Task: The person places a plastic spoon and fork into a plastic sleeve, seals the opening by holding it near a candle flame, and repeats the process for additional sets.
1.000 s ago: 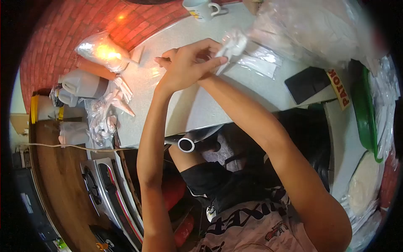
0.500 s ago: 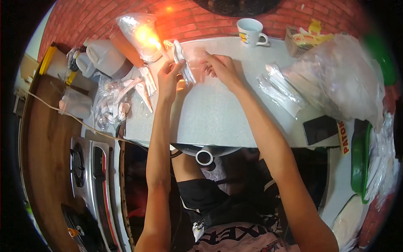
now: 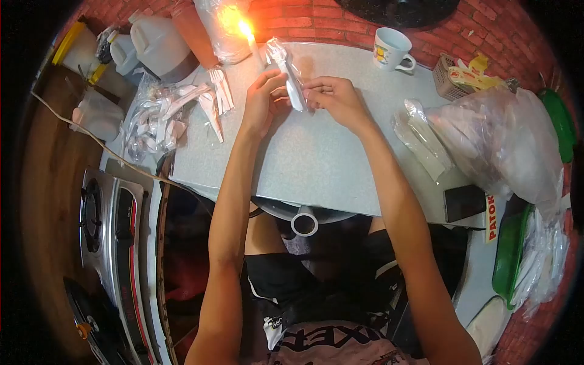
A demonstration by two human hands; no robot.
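White plastic cutlery (image 3: 292,85) in a clear plastic wrapper stands tilted between my two hands, fork tines toward the back. My left hand (image 3: 264,100) is closed around its left side. From the right, my right hand (image 3: 336,102) pinches the clear film beside the lower part of the cutlery. A lit candle (image 3: 253,48) burns just behind my left hand. Left of that hand lie loose white plastic forks (image 3: 221,91) and a pile of white plastic spoons (image 3: 155,125) on clear plastic.
A white mug (image 3: 391,50) stands at the back, near a small basket (image 3: 449,79). Wrapped cutlery packs (image 3: 423,140), a large plastic bag (image 3: 511,143) and a phone (image 3: 465,202) lie at right. Jugs (image 3: 161,48) stand back left; a gas stove (image 3: 109,225) is lower left.
The camera view has shifted. My right hand has come closer to the left one, and the film that was stretched out to the right is now drawn in against the cutlery.
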